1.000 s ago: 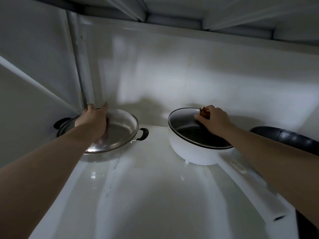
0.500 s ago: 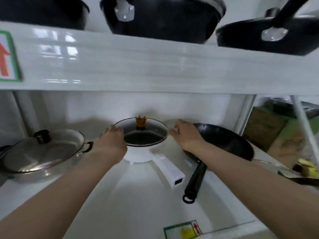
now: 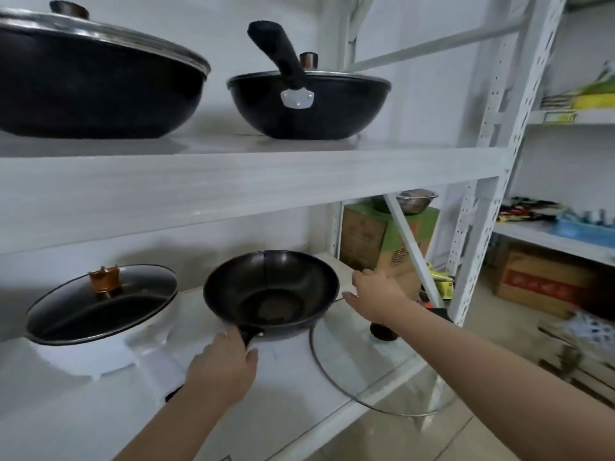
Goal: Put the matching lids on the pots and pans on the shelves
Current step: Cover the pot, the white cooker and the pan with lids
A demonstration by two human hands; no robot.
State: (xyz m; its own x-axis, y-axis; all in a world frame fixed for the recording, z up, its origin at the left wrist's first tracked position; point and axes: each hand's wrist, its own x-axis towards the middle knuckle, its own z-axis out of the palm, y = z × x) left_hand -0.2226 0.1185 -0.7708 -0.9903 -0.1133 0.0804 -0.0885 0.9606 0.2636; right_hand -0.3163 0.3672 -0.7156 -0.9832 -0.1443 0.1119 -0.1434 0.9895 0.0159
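A black wok (image 3: 271, 291) without a lid stands on the lower shelf (image 3: 83, 417). My left hand (image 3: 223, 367) is shut on its short black handle at the front. A clear glass lid (image 3: 372, 377) with a dark knob (image 3: 382, 331) lies flat to the wok's right and overhangs the shelf edge. Fingers apart, my right hand (image 3: 376, 294) is at the lid's far rim, beside the wok's right side. At the left, a white pot (image 3: 83, 357) wears a glass lid with an orange crown knob (image 3: 103, 281). Two lidded black woks (image 3: 100, 78) (image 3: 309, 104) sit on the upper shelf.
The upper shelf board (image 3: 233, 181) hangs low over the wok. A perforated white upright (image 3: 492, 161) bounds the right end. Behind it stand a cardboard box (image 3: 366, 237) with a steel bowl (image 3: 416, 197) and another rack with a blue basket (image 3: 585, 227).
The view has pulled back and swung right. My hands left the steel pan's lid and the white pot's lid. My left hand now grips the wok's handle and my right is at the glass lid.
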